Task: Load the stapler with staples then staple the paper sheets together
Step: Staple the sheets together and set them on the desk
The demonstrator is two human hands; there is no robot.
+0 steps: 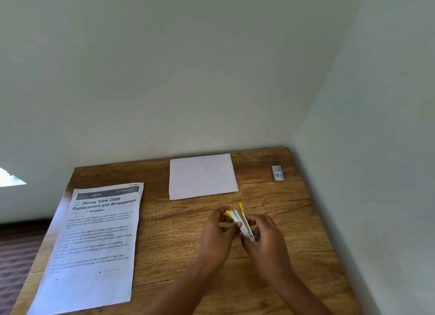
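Both hands hold a small white stapler [241, 221] with yellow tips just above the wooden table [270, 279], near its middle. The stapler is hinged open, its 2 arms spread in a narrow V with the yellow ends pointing away from the person. The left hand [217, 232] has its grip curled round the left arm of the stapler, fingertips near the yellow end. The right hand [266, 234] grasps the hinge end and the right arm, fingers wrapped round it. Motion blur hides whether any staples sit inside.

Beyond the hands, near the far edge of the table, lies a stack of blank paper sheets [202, 176], flat and apart from the stapler. At the far right corner lies a small grey staple box [277, 173] with a barcode on it. On the left side of the table lies a printed instruction sheet [94, 248], headed "Dining Table Cloth Replacement and Arrangement".
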